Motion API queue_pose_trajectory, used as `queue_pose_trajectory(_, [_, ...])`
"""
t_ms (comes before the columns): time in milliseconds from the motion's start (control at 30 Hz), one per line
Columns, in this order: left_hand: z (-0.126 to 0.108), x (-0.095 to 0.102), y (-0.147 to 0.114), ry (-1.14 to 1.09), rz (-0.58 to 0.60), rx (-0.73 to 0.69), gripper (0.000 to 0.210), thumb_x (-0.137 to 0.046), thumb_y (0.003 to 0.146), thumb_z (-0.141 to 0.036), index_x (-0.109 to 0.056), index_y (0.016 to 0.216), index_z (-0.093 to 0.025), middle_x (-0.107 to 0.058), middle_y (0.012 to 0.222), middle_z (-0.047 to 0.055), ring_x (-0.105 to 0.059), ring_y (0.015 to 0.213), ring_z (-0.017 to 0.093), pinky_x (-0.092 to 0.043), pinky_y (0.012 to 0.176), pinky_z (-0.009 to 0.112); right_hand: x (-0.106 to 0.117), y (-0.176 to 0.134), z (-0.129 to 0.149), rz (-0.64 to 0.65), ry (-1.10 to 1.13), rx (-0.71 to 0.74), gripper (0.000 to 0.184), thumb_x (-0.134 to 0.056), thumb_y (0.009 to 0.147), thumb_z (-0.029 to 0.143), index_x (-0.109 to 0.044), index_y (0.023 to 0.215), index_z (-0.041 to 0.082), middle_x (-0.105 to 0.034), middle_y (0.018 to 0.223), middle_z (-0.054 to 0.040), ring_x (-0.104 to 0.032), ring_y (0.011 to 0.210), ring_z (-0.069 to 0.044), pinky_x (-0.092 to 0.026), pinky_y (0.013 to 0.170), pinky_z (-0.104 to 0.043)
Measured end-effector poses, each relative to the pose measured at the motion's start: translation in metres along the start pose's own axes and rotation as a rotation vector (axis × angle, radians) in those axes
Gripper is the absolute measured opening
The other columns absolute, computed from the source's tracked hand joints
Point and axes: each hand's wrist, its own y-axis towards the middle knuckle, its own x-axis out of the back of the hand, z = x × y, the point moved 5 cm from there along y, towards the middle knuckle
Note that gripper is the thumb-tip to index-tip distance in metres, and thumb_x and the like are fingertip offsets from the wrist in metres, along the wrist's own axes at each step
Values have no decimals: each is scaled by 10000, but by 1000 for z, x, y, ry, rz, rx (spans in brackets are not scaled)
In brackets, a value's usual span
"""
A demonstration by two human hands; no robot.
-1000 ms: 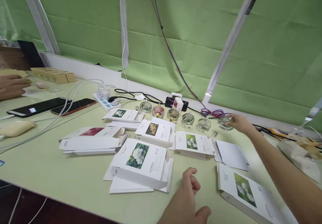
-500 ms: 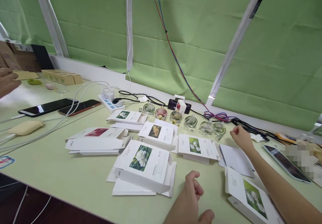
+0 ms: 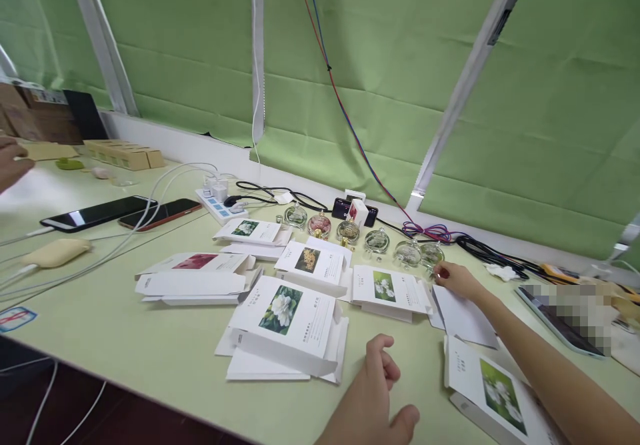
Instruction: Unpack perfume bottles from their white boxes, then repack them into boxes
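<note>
My right hand [image 3: 456,281] reaches to the rightmost round glass bottle [image 3: 432,254], its fingertips pinched together at a small piece by the bottle's base that I cannot make out. Over the bare table in front, my left hand [image 3: 373,391] hangs with fingers loosely bent and thumb apart, holding nothing. Between the hands lies a white flat box with a white-flower picture [image 3: 493,385], beneath my right forearm. Left of my left hand a larger flower-print box [image 3: 290,328] rests on white card. More glass bottles [image 3: 377,239] stand in a row, with small caps beside them.
More printed boxes [image 3: 385,288] lie across the middle. At the back are a phone showing digits [image 3: 371,217], a power strip [image 3: 223,206] and bundled cables [image 3: 485,251]. Two phones [image 3: 100,213] lie left. Another person's hand [image 3: 13,163] is at the far left edge.
My right hand has moved left and down to the small piece beside the rightmost bottle, and its fingers now pinch there. My left hand has barely moved.
</note>
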Motion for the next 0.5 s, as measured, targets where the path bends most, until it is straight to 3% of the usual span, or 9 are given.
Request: queue_pose_trajectory(500, [0, 1, 1, 14, 47, 23, 669, -554, 601, -113, -302, 1215, -191, -478, 968, 37, -498, 886, 179, -403, 861, 360, 5, -19, -7, -41, 93, -65, 133, -562, 680, 328, -594, 587, 239, -695, 678, 3, -628, 672, -193, -449, 611, -269])
